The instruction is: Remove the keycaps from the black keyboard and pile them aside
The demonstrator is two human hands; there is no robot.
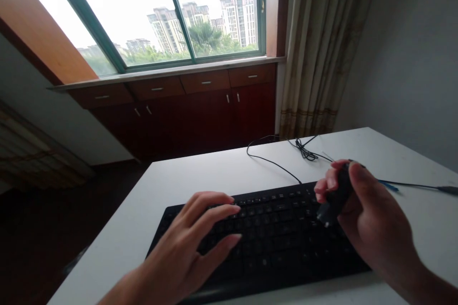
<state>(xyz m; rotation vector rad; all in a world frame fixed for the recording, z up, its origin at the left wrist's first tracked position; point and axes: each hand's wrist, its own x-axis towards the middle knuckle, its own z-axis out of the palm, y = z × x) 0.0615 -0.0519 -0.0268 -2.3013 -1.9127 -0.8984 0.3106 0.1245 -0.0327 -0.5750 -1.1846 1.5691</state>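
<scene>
A black keyboard [272, 248] lies on the white table. Over its left half is my left hand [196, 233], palm down, with the fingers apart and nothing held. I cannot tell whether those fingertips touch the keys. My right hand [368, 214] is raised above the keyboard's right end, its fingers wrapped round a small dark object [334, 202]. This object has a ragged-looking greyish lower end pointing down at the keys. It is blurred and partly hidden by the fingers, so its kind is unclear.
A black cable [272, 162] runs from the keyboard's back edge to a coil [306, 152]. Right of my right hand lie a thin blue item [389, 186] and a cable with a dark end [447, 190]. The white table's [193, 176] far edge faces brown cabinets [186, 114] below a window.
</scene>
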